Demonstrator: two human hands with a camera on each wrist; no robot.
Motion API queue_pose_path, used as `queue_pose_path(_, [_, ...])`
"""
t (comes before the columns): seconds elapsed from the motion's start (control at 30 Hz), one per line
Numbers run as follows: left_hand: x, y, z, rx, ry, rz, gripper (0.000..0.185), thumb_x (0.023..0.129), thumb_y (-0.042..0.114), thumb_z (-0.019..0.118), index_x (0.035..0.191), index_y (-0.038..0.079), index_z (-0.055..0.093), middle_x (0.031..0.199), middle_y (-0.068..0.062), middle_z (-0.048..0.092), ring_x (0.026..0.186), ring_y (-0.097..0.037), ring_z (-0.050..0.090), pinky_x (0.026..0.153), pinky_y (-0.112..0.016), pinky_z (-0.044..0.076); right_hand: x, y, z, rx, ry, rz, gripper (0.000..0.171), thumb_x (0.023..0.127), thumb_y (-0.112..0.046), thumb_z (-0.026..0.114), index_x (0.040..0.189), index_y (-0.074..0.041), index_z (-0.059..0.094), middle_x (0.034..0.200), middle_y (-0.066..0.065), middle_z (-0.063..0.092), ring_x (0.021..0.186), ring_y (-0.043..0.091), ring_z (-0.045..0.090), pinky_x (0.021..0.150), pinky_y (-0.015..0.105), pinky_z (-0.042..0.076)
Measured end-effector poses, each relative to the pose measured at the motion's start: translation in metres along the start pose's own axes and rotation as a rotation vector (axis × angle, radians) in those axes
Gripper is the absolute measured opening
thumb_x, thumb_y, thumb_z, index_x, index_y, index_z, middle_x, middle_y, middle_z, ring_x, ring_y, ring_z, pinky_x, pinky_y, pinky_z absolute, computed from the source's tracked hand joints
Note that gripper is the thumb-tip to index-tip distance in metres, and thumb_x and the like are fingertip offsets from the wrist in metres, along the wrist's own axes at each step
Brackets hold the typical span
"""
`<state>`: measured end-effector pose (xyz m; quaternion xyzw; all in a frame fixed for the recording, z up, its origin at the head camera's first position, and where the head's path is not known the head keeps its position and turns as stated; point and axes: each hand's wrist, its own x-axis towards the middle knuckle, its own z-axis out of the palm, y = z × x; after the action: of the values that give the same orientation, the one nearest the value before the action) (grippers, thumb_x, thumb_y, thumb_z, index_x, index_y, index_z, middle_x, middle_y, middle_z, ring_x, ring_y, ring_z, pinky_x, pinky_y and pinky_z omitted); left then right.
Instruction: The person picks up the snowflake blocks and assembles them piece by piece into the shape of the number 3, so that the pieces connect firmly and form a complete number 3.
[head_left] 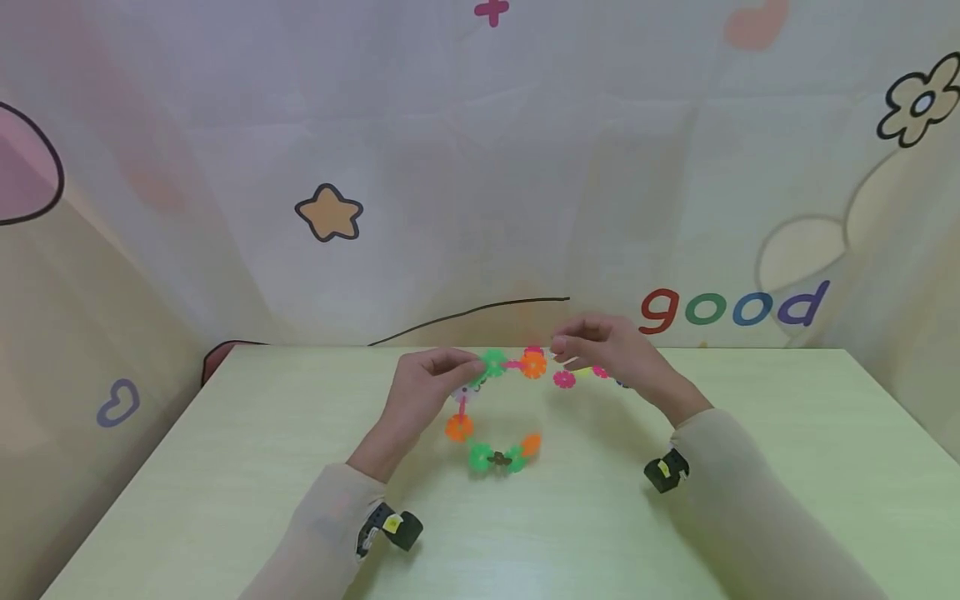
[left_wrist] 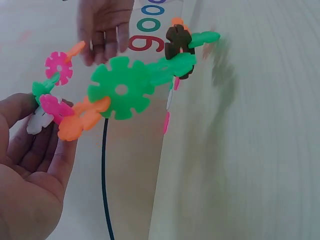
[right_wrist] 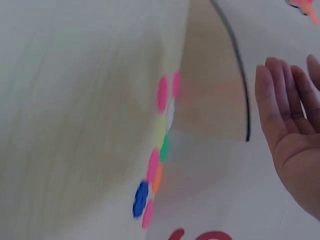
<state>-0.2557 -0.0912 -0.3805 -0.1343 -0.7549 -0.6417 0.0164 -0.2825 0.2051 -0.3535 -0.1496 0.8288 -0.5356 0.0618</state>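
Observation:
A curved chain of slotted plastic snowflake discs [head_left: 459, 428], in green, orange, pink, white and dark brown, hangs above the table. My left hand [head_left: 420, 392] pinches it between thumb and fingers near its upper left part. In the left wrist view, a large green disc [left_wrist: 105, 95] faces the camera, and the left fingers lie behind the white and pink discs. My right hand [head_left: 615, 354] is raised to the right of the chain's upper end, apart from it. Its fingers look loosely bent in the right wrist view, and I see nothing held there.
Several loose discs, among them a pink disc [head_left: 564, 380] and a blue disc [right_wrist: 140, 200], lie in a row along the table's back edge, partly behind the right hand. A printed cloth [head_left: 480, 208] hangs behind the pale table [head_left: 585, 533].

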Motion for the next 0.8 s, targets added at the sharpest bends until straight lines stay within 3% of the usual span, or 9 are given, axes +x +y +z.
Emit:
queue_pose_path(0.27, [-0.002, 0.004, 0.001, 0.037, -0.081, -0.001, 0.012, 0.1, 0.019, 0.075, 0.103, 0.01, 0.083, 0.091, -0.003, 0.077, 0.09, -0.023, 0.069, 0.084, -0.036, 0.057, 0.024, 0.021, -0.006, -0.372, -0.049, -0.033, 0.02, 0.1, -0.01, 0.075, 0.118, -0.002, 0.077, 0.109, 0.008, 0.074, 0.101, 0.031, 0.07, 0.09, 0.043, 0.062])
queue_pose_path(0.5, [-0.002, 0.004, 0.001, 0.032, -0.112, -0.02, 0.013, 0.101, 0.018, 0.074, 0.105, 0.01, 0.083, 0.096, -0.004, 0.078, 0.087, -0.025, 0.074, 0.084, -0.036, 0.059, 0.041, 0.031, -0.002, -0.531, -0.122, -0.003, 0.02, 0.097, -0.009, 0.079, 0.116, -0.002, 0.079, 0.109, 0.007, 0.075, 0.102, 0.03, 0.066, 0.09, 0.043, 0.062])
queue_pose_path(0.67, [-0.002, 0.004, 0.001, 0.016, -0.125, -0.034, 0.014, 0.1, 0.018, 0.074, 0.106, 0.008, 0.082, 0.099, -0.004, 0.079, 0.093, -0.037, 0.076, 0.087, -0.037, 0.061, 0.048, 0.032, 0.002, -0.643, -0.176, 0.037, 0.025, 0.091, -0.012, 0.086, 0.114, -0.004, 0.079, 0.105, 0.004, 0.074, 0.1, 0.028, 0.065, 0.093, 0.044, 0.06])
queue_pose_path(0.8, [-0.002, 0.005, 0.001, 0.001, -0.132, -0.038, 0.014, 0.1, 0.017, 0.074, 0.106, 0.008, 0.082, 0.1, -0.005, 0.079, 0.097, -0.044, 0.075, 0.09, -0.038, 0.06, 0.051, 0.032, 0.005, -0.695, -0.192, 0.057, 0.017, 0.091, -0.012, 0.086, 0.107, -0.008, 0.08, 0.099, 0.001, 0.073, 0.097, 0.026, 0.063, 0.091, 0.043, 0.059])
